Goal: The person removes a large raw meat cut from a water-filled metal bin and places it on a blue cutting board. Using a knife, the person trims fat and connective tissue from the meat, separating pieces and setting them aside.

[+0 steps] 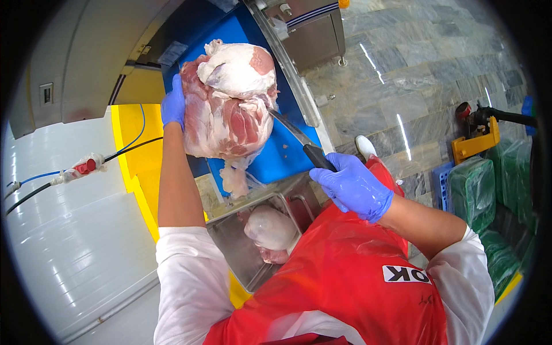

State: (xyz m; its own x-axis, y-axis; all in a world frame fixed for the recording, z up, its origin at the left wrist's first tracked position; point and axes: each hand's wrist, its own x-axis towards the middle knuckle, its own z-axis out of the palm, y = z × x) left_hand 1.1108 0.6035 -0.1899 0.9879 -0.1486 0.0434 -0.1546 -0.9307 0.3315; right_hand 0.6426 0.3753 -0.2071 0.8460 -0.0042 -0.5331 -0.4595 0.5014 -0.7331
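Note:
A large piece of raw meat [227,121] with a white fatty cap lies on a blue board [284,167]. My left hand [174,103], in a blue glove, grips the meat's left edge. My right hand [351,184], also gloved, is closed on the black handle of a knife [296,131], whose blade reaches to the meat's right side. Below the board, a steel tray [227,247] holds another piece of pale meat [267,230].
A steel machine [75,52] and yellow panels [138,161] stand left, with hoses and a red fitting [86,167]. A metal rail runs along the board's right. At right are marble-patterned flooring, a yellow bracket [471,146] and stacked green wrapped crates [468,192].

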